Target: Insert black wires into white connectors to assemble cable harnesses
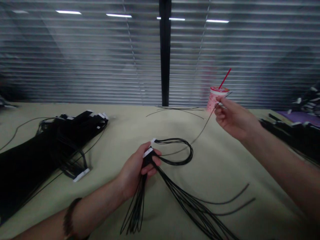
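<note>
My left hand (142, 163), near the middle of the table, is closed round a bundle of thin black wires (178, 191) with white connectors (148, 152). Some of the wires loop out to the right and back to a connector; the rest hang down toward the table's near side. Up and to the right, my right hand (228, 115) pinches a single black wire (205, 126). It curves down from the fingertips toward the bundle, and a short end sticks out beyond the fingers. Where that wire enters the bundle is hidden by the left hand.
A large heap of black wire harnesses (50, 143) lies at the left, and more harnesses (295, 135) lie at the right edge. Several loose wires (180, 109) rest at the back. A pink cup (212, 100) with a red straw stands behind my right hand, before the window blinds.
</note>
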`<state>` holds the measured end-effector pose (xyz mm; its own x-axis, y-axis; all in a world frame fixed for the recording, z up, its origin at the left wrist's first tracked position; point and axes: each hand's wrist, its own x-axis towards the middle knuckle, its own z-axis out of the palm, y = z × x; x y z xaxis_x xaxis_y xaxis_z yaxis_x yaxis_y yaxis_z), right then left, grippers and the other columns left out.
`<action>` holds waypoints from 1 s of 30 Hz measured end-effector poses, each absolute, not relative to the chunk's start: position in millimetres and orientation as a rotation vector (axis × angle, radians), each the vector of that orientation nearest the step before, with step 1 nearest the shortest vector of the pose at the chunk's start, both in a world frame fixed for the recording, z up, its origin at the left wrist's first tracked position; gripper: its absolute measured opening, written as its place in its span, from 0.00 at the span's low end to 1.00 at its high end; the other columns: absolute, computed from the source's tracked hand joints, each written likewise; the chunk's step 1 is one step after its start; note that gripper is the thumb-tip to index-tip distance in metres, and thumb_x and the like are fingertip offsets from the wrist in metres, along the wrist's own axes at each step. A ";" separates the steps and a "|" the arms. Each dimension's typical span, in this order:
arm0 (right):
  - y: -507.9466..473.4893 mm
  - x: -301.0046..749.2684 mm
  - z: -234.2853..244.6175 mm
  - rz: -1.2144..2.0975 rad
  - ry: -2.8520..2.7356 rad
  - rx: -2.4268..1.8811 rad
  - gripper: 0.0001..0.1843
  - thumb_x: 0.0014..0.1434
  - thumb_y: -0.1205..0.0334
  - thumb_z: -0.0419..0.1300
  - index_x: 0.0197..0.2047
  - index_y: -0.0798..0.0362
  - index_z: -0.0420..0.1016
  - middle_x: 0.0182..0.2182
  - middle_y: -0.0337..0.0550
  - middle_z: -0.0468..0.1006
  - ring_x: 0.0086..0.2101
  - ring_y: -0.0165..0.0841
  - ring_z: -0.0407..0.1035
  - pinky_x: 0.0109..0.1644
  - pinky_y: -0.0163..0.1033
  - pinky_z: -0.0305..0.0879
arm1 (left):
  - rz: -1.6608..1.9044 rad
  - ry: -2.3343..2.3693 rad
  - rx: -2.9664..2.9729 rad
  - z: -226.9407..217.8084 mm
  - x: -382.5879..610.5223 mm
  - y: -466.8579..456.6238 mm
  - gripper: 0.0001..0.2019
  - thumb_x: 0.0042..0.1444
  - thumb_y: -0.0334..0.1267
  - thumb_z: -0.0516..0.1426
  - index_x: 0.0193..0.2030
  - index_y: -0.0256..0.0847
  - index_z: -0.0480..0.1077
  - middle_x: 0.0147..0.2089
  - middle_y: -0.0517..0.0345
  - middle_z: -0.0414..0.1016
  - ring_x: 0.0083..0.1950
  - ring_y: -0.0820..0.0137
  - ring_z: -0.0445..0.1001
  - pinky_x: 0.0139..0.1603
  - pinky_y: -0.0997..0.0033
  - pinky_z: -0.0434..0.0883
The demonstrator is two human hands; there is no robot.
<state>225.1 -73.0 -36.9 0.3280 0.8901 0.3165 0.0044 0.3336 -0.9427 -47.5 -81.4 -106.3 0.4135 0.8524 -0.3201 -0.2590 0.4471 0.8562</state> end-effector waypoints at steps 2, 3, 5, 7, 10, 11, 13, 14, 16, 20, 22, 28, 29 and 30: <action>-81.4 198.7 -47.4 0.946 -1.075 -1.036 0.05 0.52 0.62 0.57 0.32 0.53 0.72 0.26 0.34 0.71 0.19 0.17 0.59 0.17 0.23 0.52 | 0.773 0.900 0.864 -102.8 -47.3 -83.3 0.20 0.56 0.47 0.45 0.26 0.33 0.68 0.13 0.61 0.66 0.10 0.84 0.45 0.11 0.82 0.53; -87.8 182.8 -53.6 0.934 -1.164 -1.066 0.06 0.52 0.61 0.57 0.33 0.53 0.72 0.24 0.35 0.69 0.17 0.17 0.56 0.16 0.24 0.50 | 0.743 0.927 0.887 -100.5 -47.0 -84.6 0.20 0.56 0.47 0.44 0.25 0.34 0.67 0.12 0.61 0.65 0.10 0.83 0.45 0.11 0.82 0.53; -102.4 150.9 -68.0 0.933 -1.444 -1.151 0.09 0.54 0.59 0.56 0.31 0.56 0.72 0.21 0.36 0.68 0.16 0.19 0.55 0.16 0.26 0.49 | 0.681 0.986 0.932 -95.5 -46.2 -87.3 0.21 0.56 0.48 0.43 0.25 0.35 0.66 0.09 0.62 0.63 0.09 0.82 0.45 0.10 0.82 0.51; -115.3 125.5 -84.4 0.901 -1.719 -1.194 0.12 0.55 0.60 0.53 0.26 0.57 0.71 0.17 0.35 0.65 0.17 0.20 0.53 0.18 0.27 0.48 | 0.613 1.050 0.977 -91.4 -45.0 -89.7 0.20 0.55 0.49 0.42 0.26 0.38 0.65 0.07 0.62 0.61 0.08 0.80 0.47 0.09 0.82 0.49; -124.5 108.9 -107.1 0.671 -1.868 -1.259 0.12 0.55 0.62 0.52 0.25 0.57 0.70 0.17 0.35 0.64 0.19 0.21 0.54 0.21 0.28 0.48 | 0.542 1.102 1.026 -90.5 -43.1 -91.1 0.19 0.54 0.51 0.43 0.27 0.40 0.63 0.06 0.63 0.60 0.07 0.78 0.49 0.09 0.82 0.45; -125.0 108.4 -112.8 0.609 -1.884 -1.267 0.11 0.55 0.63 0.52 0.25 0.57 0.69 0.17 0.35 0.64 0.19 0.21 0.54 0.22 0.28 0.49 | 0.530 1.099 1.041 -91.7 -42.7 -90.9 0.19 0.54 0.52 0.43 0.26 0.40 0.63 0.05 0.63 0.59 0.07 0.78 0.49 0.09 0.82 0.43; -123.8 111.0 -120.5 0.536 -1.915 -1.253 0.09 0.54 0.65 0.52 0.24 0.57 0.68 0.17 0.34 0.64 0.19 0.21 0.55 0.23 0.28 0.49 | 0.518 1.074 1.068 -95.5 -42.9 -89.4 0.20 0.54 0.51 0.43 0.23 0.39 0.63 0.05 0.62 0.59 0.06 0.79 0.49 0.09 0.82 0.42; -122.9 112.8 -122.5 0.516 -1.929 -1.238 0.09 0.53 0.65 0.52 0.24 0.57 0.68 0.17 0.33 0.63 0.19 0.21 0.55 0.23 0.28 0.49 | 0.511 1.052 1.085 -97.7 -43.4 -88.4 0.21 0.55 0.51 0.43 0.22 0.38 0.63 0.05 0.62 0.59 0.06 0.80 0.48 0.09 0.82 0.42; -121.5 115.6 -124.2 0.502 -1.953 -1.207 0.08 0.52 0.67 0.52 0.22 0.56 0.66 0.16 0.32 0.62 0.19 0.21 0.54 0.23 0.28 0.48 | 0.497 1.009 1.101 -101.4 -44.7 -86.3 0.21 0.55 0.49 0.42 0.21 0.38 0.64 0.05 0.61 0.59 0.06 0.80 0.49 0.08 0.82 0.42; -121.3 116.8 -123.6 0.539 -1.951 -1.199 0.07 0.50 0.69 0.53 0.22 0.56 0.65 0.15 0.31 0.61 0.18 0.20 0.53 0.23 0.27 0.48 | 0.505 0.986 1.082 -104.5 -46.3 -85.1 0.21 0.56 0.49 0.42 0.22 0.38 0.64 0.07 0.61 0.62 0.07 0.80 0.50 0.08 0.83 0.44; -121.7 116.9 -123.9 0.550 -1.938 -1.213 0.07 0.50 0.69 0.53 0.22 0.56 0.66 0.16 0.31 0.61 0.18 0.20 0.54 0.23 0.27 0.47 | 0.518 0.991 1.074 -104.0 -46.2 -86.3 0.20 0.56 0.49 0.43 0.23 0.38 0.64 0.07 0.61 0.62 0.07 0.81 0.49 0.08 0.84 0.44; -121.8 118.4 -127.3 0.526 -1.956 -1.234 0.07 0.51 0.68 0.52 0.23 0.56 0.66 0.17 0.31 0.63 0.20 0.20 0.55 0.24 0.27 0.48 | 0.532 0.993 1.078 -102.7 -45.7 -88.7 0.21 0.56 0.49 0.43 0.23 0.38 0.65 0.07 0.61 0.62 0.07 0.81 0.49 0.08 0.84 0.45; -121.5 118.4 -127.5 0.521 -1.956 -1.232 0.07 0.52 0.69 0.52 0.24 0.56 0.66 0.17 0.31 0.63 0.20 0.20 0.55 0.24 0.27 0.49 | 0.532 1.004 1.084 -102.9 -45.8 -88.6 0.21 0.56 0.50 0.43 0.23 0.38 0.65 0.07 0.61 0.62 0.07 0.81 0.49 0.08 0.84 0.45; -121.2 118.4 -127.6 0.519 -1.956 -1.228 0.07 0.52 0.69 0.52 0.24 0.56 0.66 0.17 0.31 0.63 0.20 0.20 0.55 0.24 0.27 0.49 | 0.530 1.015 1.093 -103.1 -45.8 -88.5 0.21 0.56 0.50 0.43 0.23 0.38 0.65 0.07 0.61 0.63 0.07 0.81 0.50 0.08 0.84 0.45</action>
